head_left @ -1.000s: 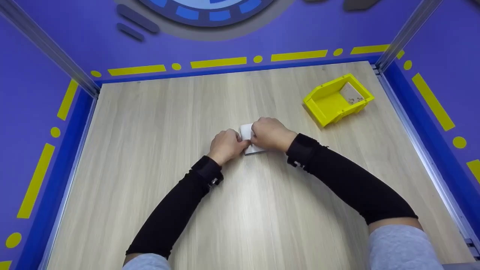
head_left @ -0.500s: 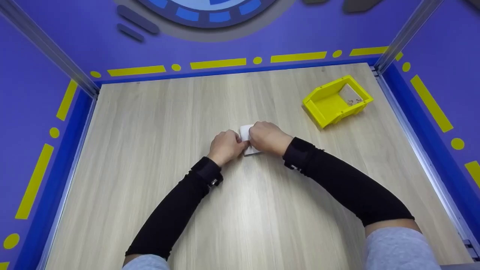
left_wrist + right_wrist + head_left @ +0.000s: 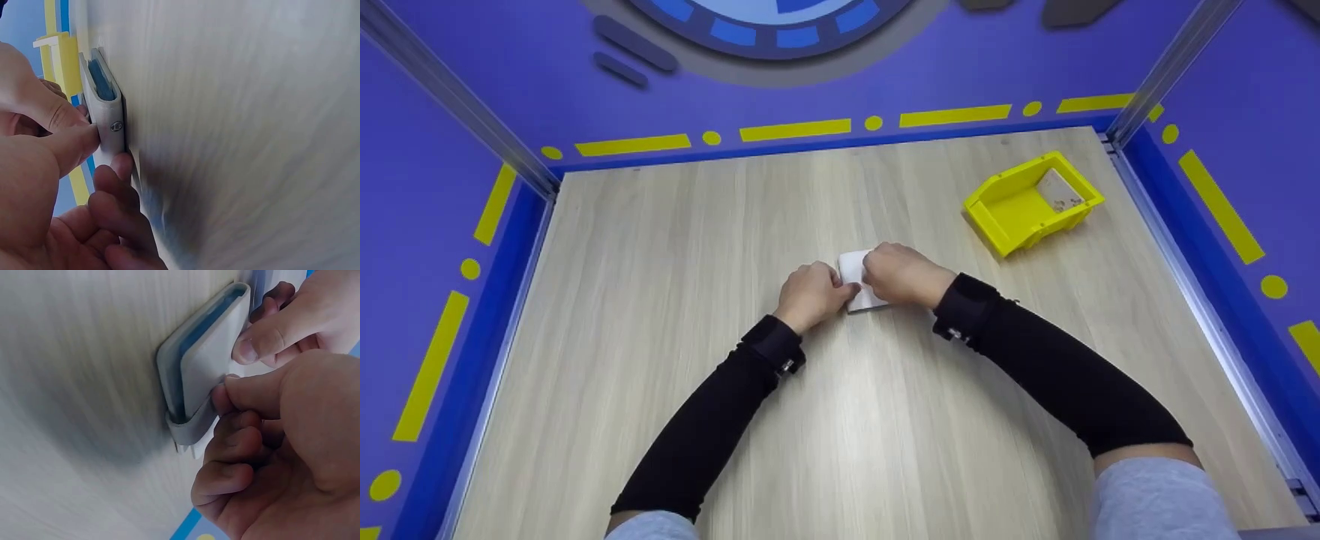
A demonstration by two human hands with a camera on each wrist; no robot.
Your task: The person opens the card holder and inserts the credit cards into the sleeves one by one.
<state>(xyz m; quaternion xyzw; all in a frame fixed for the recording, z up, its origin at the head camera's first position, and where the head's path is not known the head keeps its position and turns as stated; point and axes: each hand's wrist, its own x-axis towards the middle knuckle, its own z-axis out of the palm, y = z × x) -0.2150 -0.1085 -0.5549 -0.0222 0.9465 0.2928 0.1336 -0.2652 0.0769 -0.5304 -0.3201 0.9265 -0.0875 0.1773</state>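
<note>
A small white wallet (image 3: 851, 264) with a blue inside lies folded on the table between both hands. My left hand (image 3: 808, 295) holds its left edge, with the thumb on top and a fingertip low at the side in the left wrist view. A round metal snap (image 3: 116, 126) shows on the wallet's near edge there. My right hand (image 3: 904, 274) pinches the wallet's closing strap (image 3: 191, 430) between thumb and index finger. That strap bends around the open side of the wallet in the right wrist view. The right fingers hide part of the wallet's face.
A yellow bin (image 3: 1020, 217) stands at the back right of the wooden table (image 3: 697, 225), with a pale label or card inside its far end. Blue-purple panels (image 3: 780, 97) with yellow marks enclose the back and sides.
My right hand has shifted slightly toward the left and nearer, then back a little to the right. The left hand stays in place on the wallet.
</note>
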